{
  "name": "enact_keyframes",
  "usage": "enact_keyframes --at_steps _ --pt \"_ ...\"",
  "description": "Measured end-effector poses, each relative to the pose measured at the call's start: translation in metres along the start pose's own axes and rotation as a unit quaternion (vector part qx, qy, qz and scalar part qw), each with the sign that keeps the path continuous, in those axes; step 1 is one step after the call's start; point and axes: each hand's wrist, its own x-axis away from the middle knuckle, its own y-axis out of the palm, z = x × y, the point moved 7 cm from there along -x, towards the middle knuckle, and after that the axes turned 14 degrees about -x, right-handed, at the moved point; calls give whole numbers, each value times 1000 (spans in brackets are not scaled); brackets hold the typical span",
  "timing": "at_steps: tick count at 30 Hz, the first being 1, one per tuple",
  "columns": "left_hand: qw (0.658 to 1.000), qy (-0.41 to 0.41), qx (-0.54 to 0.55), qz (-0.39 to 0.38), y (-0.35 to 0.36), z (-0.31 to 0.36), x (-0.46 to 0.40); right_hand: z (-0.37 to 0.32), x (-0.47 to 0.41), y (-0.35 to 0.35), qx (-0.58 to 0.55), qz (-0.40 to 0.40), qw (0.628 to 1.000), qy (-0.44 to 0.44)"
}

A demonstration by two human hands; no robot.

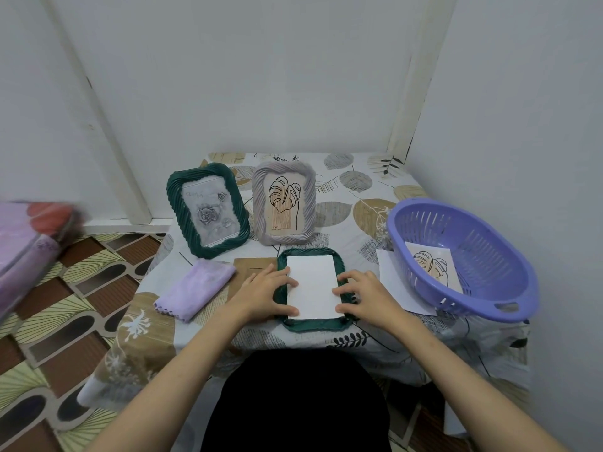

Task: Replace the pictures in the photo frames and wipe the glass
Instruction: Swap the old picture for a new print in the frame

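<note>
A dark green frame [311, 326] lies face down near the table's front edge, with a white sheet [312, 288] laid blank side up in its opening. My left hand [264, 293] rests on the frame's left side, its fingertips on the sheet's left edge. Fingers of my right hand [360, 296] press the sheet's right edge. Behind stand a second green frame [208, 208] with a grey rose picture and a grey frame [284, 203] with a leaf drawing. A folded lilac cloth [195, 288] lies left of my hands.
A purple plastic basket [463, 256] at the right holds a leaf print [434, 264] and sits partly on a white sheet [388, 272]. A brown backing board [251, 267] lies under my left hand. The leaf-patterned tablecloth [355, 190] meets walls behind and right. Pink bundles [29, 243] sit far left.
</note>
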Motion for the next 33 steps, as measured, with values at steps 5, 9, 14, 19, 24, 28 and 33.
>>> enact_keyframes --at_steps 5,9,14,19,24,28,33 --pt "1000 4 6 -8 1 -1 0 3 -1 3 6 -28 1000 -2" --pt "1000 5 5 -14 1 0 0 3 0 4 16 -39 999 3" --pt "999 5 -12 -29 0 2 0 1 0 4 21 -57 998 21" --pt "999 6 -24 -36 2 1 -1 0 -1 4 11 -71 997 32" --pt "999 7 -30 -37 3 0 -1 -2 -1 3 -14 -73 997 37" --pt "999 5 -30 -32 3 -1 -2 -1 -1 3 -22 -78 996 47" --pt "999 3 -31 -29 2 -1 0 -5 1 6 -2 -69 997 44"
